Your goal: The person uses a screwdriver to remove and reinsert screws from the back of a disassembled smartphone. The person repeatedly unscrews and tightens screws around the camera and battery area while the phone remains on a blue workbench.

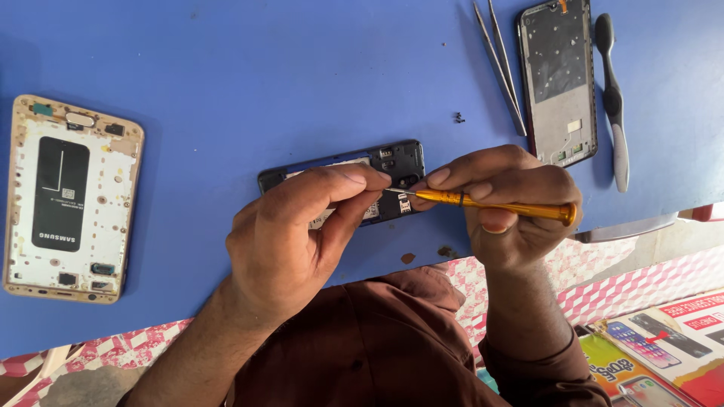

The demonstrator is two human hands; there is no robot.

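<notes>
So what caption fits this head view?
Right hand drives an orange screwdriver into a black phone steadied by the left hand.

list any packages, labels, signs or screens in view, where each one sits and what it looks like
Printed flyers: bottom right corner, below the table edge; flat overlapping sheets in red, green and yellow, with pictures of phones.
Black label: on the gold-framed opened phone at the left of the blue table; tall rounded rectangle with white markings.
No lit screen shows; the phone frame at top right lies with its bare grey inside up.
</notes>
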